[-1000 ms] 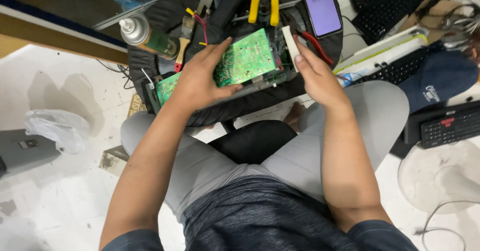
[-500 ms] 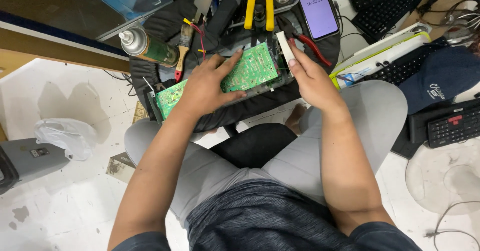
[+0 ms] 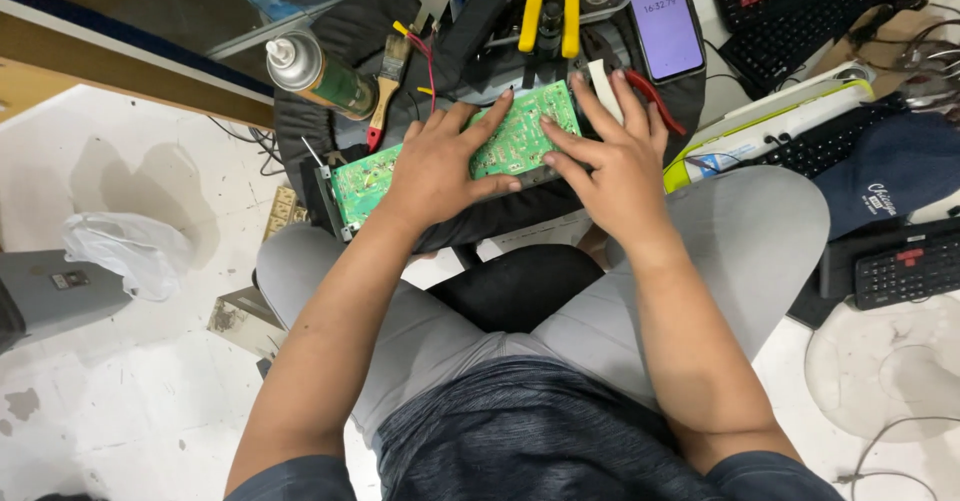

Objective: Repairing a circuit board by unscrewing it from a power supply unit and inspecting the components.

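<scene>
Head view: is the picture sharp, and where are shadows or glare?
Head view: lighting is even and the hands and green circuit board are sharp, no motion blur; soft shadows lie on the white floor; the phone screen glows bright; the left hand and right hand press flat on the board; edges bend slightly, wide-angle.

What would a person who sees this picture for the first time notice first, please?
The eye goes first to the bright green circuit board at the top centre, lying on a dark cloth with both hands pressed flat on it: the left hand over its middle, the right hand at its right end. Just above it stand out the yellow-handled pliers and a phone with a lit purple screen. A green spray can lies to the upper left.
</scene>
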